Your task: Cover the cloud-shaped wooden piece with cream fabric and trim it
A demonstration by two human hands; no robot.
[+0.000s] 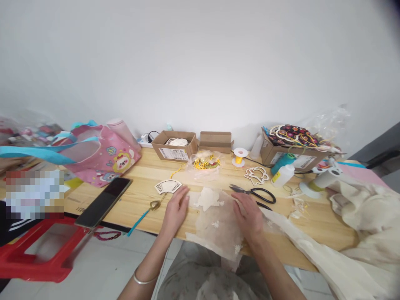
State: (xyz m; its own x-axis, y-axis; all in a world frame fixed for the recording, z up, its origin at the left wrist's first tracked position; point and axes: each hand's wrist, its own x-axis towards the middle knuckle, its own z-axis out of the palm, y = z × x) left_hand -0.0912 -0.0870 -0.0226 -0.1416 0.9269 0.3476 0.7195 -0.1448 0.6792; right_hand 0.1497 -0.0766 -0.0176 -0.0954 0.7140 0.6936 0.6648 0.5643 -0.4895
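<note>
My left hand [176, 210] rests on the wooden table with its fingers stretched out, holding nothing. Close to its fingertips lies a fan-shaped pale ornament [167, 186] with a yellow cord, a brass-coloured charm [154, 205] and a blue tassel [139, 222]. Between my hands a sheer pale fabric [214, 229] with small white flower motifs spreads over the table edge. On it lies a whitish cut-out piece [208, 199], roughly star-shaped. My right hand [251, 216] lies flat on the fabric's right side, fingers apart. Just beyond it are black-handled scissors [250, 191], their blades pointing left.
Behind stand a small cardboard box [174, 148], a bag of yellow cords [204, 162], a yellow thread spool [239, 157] and a full carton [293, 156]. White frames [256, 176] and a bottle [283, 176] sit right; cream cloth [368, 225], a phone [104, 202] and pink bag [103, 154] flank.
</note>
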